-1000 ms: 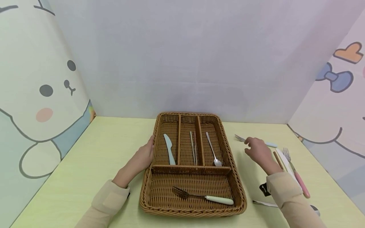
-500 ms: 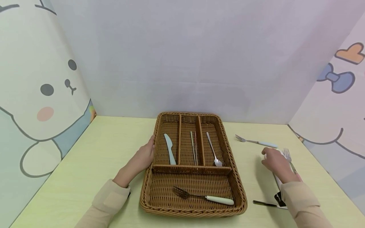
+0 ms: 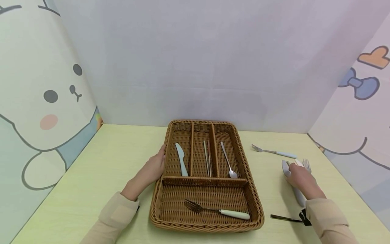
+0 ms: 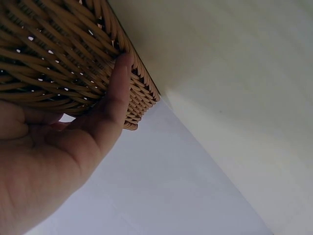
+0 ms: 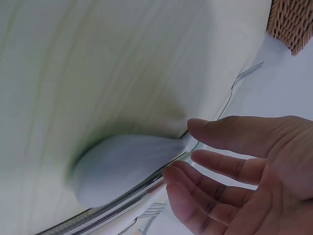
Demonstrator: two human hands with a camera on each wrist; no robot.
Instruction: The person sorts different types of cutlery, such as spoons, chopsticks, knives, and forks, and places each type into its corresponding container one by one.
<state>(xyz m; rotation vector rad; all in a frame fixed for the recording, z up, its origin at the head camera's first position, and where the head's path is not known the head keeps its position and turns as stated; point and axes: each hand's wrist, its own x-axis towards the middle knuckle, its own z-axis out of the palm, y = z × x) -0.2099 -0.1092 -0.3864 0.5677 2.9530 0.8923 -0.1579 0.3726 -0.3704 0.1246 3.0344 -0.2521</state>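
A brown wicker cutlery tray [image 3: 153, 206] stands in the middle of the head view. My left hand [image 3: 154, 166] rests against its left outer wall. A finger lies along the weave in the left wrist view, while the head view hides part of the fingers behind the rim. Over the loose cutlery at the right, my right hand [image 3: 301, 178] pinches the narrow end of a white spoon [image 5: 124, 164] between thumb and fingers. The spoon's rounded end is low over the table, close beside other cutlery.
The tray holds a pale blue knife [image 3: 180, 156], thin chopsticks [image 3: 205, 152], a metal spoon [image 3: 232, 174] and a fork [image 3: 233, 214]. Outside it lie a blue-handled fork [image 3: 284, 154], another fork [image 3: 306, 164] and a dark-handled piece [image 3: 284, 218].
My right hand has moved right and nearer, away from the blue-handled fork, and has taken hold of the white spoon. The left hand and tray stay in place.
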